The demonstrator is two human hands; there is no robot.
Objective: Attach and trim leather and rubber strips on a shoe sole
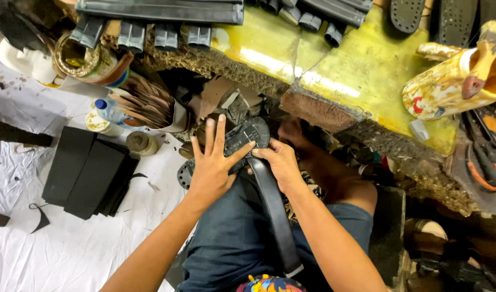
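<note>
Nearest the camera, a person's two bare forearms reach forward over a lap in blue jeans. A dark strap [274,208] runs along the lap, its long axis going from a pale buckle end close to the body up and slightly left toward the hands. Its far end meets a dark shoe sole [242,138] held on the knee; the sole's long axis lies tilted, with the rounded end pointing up and to the right and the other end low on the left.

The left hand [211,165] lies flat on the sole, fingers [220,130] spread open and pressing down. The right hand [283,162] has its fingers curled closed, pinching the strap where it joins the sole.

Left of the knees, on a white sheet covering the floor, lies a stack of black sheets [88,170], with a small jar [141,143] and a blue-capped bottle [108,110] just beyond.

Farther off, a yellow-stained worktop [367,70] with a crumbling edge crosses the view. A glue-spattered container [456,81] lies on its right side, pliers with orange handles [483,165] lie nearby, and folded dark straps [161,21] line the far edge.
</note>
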